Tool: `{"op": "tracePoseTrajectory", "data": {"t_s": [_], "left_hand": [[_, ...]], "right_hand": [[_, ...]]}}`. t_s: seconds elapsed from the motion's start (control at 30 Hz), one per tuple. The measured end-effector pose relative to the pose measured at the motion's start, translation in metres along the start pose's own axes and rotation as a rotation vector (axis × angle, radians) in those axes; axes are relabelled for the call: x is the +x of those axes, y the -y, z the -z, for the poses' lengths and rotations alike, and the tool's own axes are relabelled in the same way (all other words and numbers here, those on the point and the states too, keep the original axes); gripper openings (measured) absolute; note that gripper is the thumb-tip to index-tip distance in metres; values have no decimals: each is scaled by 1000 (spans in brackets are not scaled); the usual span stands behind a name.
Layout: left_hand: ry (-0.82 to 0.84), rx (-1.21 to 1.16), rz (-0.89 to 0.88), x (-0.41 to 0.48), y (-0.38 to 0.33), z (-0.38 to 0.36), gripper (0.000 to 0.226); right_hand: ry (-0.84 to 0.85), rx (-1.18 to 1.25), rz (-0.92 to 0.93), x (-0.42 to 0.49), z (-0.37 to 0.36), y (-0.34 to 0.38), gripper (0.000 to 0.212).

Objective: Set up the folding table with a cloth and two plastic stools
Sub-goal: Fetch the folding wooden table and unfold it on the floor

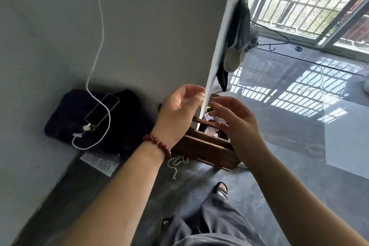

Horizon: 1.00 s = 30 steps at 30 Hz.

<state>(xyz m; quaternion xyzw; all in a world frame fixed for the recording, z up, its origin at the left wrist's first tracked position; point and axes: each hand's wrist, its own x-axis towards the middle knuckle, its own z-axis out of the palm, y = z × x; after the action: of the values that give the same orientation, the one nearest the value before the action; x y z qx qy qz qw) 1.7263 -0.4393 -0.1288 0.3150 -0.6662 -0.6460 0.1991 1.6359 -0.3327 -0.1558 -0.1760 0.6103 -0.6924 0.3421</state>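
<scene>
A tall flat grey surface ends in a thin white edge (216, 46) that runs down to the floor. I cannot tell whether it is the folded table standing on end or a wall corner. My left hand (180, 110), with a red bead bracelet on the wrist, has its fingertips at that edge, thumb and fingers apart. Just right of the edge, my right hand (237, 124) hovers with its fingers spread and holds nothing. No cloth or plastic stools are in view.
A wooden crate (207, 150) stands on the floor below my hands. Left of it a phone (102, 110) lies charging on a black bag (65, 122). Clothes (238, 36) hang behind the edge. A barred window (311, 0) and glossy floor lie to the right.
</scene>
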Motion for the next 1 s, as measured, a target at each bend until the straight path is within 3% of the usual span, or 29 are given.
{"op": "tracePoseTrajectory", "data": {"t_s": [0.3,0.83,1.0], "left_hand": [[182,212,17,42,10,-57,8],[11,258,147,113,72,-120,16],[32,299,207,131,104,-124,20]], "right_hand": [[-20,24,-6,35,56,9,9],[-10,-60,-142,117,143,-34,10],[-16,-124,-198,134,154,-68,10]]}}
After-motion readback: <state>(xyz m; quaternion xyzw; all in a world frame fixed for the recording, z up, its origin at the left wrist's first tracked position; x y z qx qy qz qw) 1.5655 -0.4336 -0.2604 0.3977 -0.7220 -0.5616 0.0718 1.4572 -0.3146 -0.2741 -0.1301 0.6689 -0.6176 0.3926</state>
